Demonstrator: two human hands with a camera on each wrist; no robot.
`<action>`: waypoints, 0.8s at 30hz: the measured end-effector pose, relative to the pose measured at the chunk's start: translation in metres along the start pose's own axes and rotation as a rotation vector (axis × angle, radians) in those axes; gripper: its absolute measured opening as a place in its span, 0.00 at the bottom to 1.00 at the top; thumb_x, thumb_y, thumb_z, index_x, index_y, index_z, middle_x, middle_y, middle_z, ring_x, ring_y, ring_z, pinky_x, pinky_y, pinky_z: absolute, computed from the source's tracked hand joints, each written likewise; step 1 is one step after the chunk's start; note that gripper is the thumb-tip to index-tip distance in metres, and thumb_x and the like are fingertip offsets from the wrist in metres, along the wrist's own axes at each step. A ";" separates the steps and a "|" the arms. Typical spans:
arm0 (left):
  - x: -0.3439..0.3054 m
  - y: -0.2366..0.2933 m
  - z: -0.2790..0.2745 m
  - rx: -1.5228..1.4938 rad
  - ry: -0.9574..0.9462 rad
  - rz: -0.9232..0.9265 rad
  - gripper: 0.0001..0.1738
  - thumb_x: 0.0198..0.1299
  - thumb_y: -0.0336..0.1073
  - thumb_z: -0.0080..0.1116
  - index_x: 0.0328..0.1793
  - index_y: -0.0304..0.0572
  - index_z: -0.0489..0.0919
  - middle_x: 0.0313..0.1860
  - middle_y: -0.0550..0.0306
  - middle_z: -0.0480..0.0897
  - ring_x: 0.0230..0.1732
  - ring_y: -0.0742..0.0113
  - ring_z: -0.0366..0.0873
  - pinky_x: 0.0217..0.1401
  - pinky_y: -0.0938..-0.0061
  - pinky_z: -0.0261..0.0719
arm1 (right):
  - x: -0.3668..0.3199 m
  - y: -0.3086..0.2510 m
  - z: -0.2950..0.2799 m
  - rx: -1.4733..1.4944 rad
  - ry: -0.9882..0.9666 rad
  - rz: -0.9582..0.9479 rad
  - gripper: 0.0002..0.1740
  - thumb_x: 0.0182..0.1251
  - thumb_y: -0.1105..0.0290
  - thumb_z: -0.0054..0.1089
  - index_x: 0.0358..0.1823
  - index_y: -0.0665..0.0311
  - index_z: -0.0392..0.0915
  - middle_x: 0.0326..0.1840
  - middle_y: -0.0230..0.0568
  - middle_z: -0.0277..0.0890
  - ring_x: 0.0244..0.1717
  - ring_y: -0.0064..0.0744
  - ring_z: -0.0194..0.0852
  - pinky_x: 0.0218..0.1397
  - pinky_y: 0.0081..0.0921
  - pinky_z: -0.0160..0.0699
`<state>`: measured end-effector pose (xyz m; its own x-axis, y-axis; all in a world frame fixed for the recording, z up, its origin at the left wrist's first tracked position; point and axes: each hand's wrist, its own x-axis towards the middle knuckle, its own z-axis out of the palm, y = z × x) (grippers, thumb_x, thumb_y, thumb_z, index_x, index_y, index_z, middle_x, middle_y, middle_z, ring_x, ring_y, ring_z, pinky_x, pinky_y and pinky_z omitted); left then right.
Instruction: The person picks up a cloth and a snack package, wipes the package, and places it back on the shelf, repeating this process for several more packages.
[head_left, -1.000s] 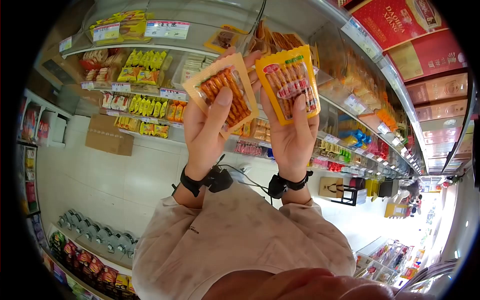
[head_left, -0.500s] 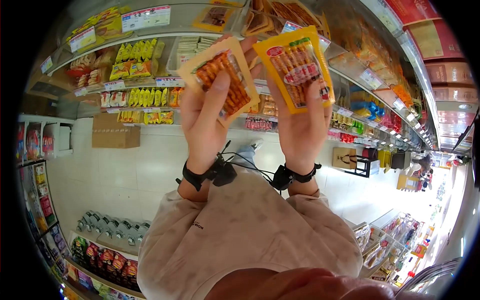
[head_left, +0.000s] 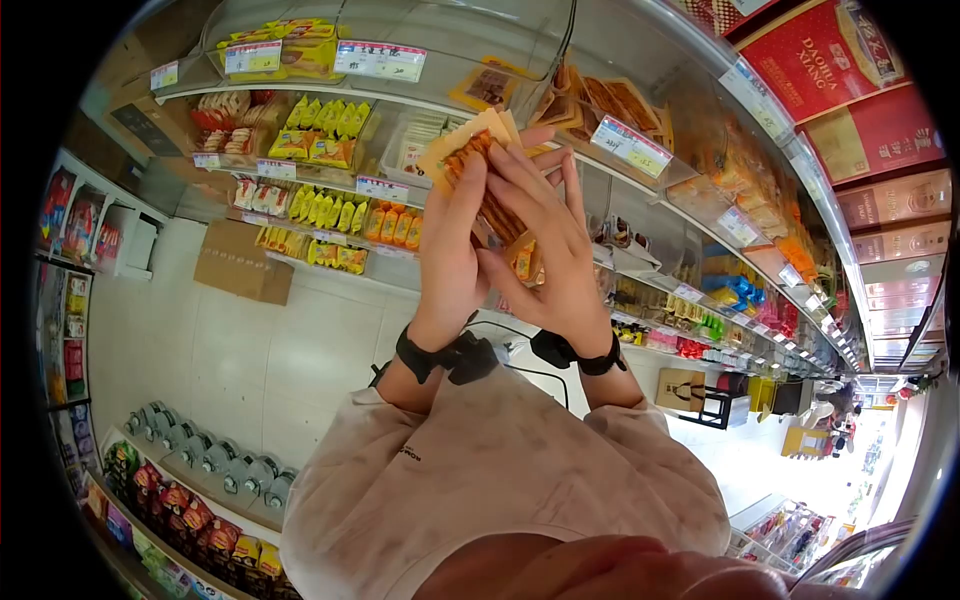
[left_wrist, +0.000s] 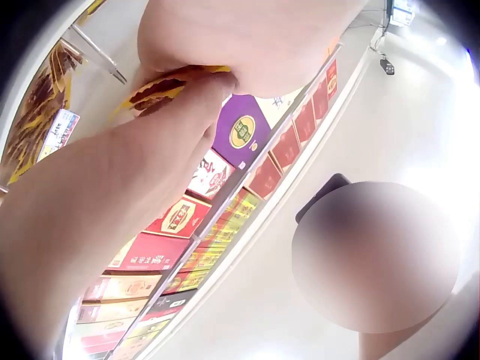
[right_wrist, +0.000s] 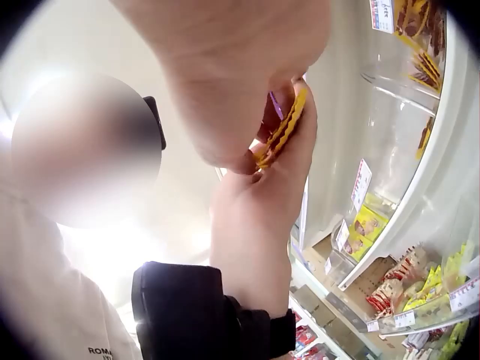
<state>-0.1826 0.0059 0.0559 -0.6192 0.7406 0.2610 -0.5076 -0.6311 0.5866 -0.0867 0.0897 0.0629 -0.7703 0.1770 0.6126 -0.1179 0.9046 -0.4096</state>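
My left hand [head_left: 448, 275] holds a cream-edged snack packet [head_left: 470, 222] upright in the head view, its clear window showing reddish-brown sticks. Across this packet lies my right hand [head_left: 560, 255], fingers nearly straight over its face and thumb at its lower edge. A patch of yellow wrapper [head_left: 524, 262] peeks out below between the hands; the rest of it is hidden. Seen from the right wrist, a crimped yellow packet edge [right_wrist: 289, 131] sticks out between the two hands. The left wrist view also has a yellow and brown packet edge [left_wrist: 169, 86] between them.
Ahead stands a shelf with clear bins; one bin of flat brown snack packets [head_left: 620, 98] is just beyond the hands. Yellow packets [head_left: 325, 130] fill lower tiers at left. Red gift boxes [head_left: 820, 60] line the right. A cardboard box [head_left: 243, 262] sits on the floor.
My right hand has moved left and turned over the cream-edged packet in my left hand. The yellow packet it held up separately is now mostly hidden.
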 end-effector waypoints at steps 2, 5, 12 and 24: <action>0.001 -0.001 -0.001 0.012 0.031 -0.007 0.26 0.82 0.47 0.40 0.72 0.31 0.66 0.68 0.41 0.77 0.65 0.51 0.79 0.69 0.62 0.78 | 0.000 -0.001 0.005 0.004 0.016 -0.015 0.27 0.56 0.70 0.71 0.60 0.62 0.81 0.76 0.51 0.68 0.78 0.55 0.64 0.83 0.63 0.42; 0.003 -0.005 -0.008 0.128 0.131 -0.037 0.29 0.82 0.49 0.36 0.70 0.28 0.70 0.64 0.44 0.80 0.62 0.58 0.81 0.64 0.68 0.80 | -0.005 0.009 0.016 0.096 0.079 -0.071 0.25 0.56 0.72 0.70 0.58 0.63 0.82 0.73 0.52 0.71 0.74 0.53 0.69 0.80 0.57 0.54; 0.009 -0.019 -0.028 0.095 0.184 -0.024 0.21 0.82 0.45 0.43 0.58 0.31 0.75 0.40 0.52 0.82 0.38 0.68 0.79 0.42 0.74 0.80 | 0.008 0.071 -0.038 0.038 0.398 0.134 0.15 0.69 0.76 0.60 0.56 0.64 0.82 0.61 0.46 0.81 0.57 0.37 0.81 0.62 0.30 0.77; -0.001 -0.012 -0.007 0.045 0.055 0.052 0.21 0.81 0.41 0.46 0.72 0.36 0.70 0.44 0.57 0.76 0.34 0.73 0.68 0.39 0.74 0.70 | 0.024 0.162 -0.126 -0.377 0.127 0.587 0.21 0.73 0.55 0.57 0.56 0.62 0.84 0.45 0.59 0.85 0.48 0.55 0.86 0.50 0.39 0.83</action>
<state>-0.1805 0.0111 0.0431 -0.6770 0.6922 0.2501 -0.4469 -0.6566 0.6076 -0.0454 0.2891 0.0970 -0.5582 0.6997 0.4458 0.5372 0.7143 -0.4486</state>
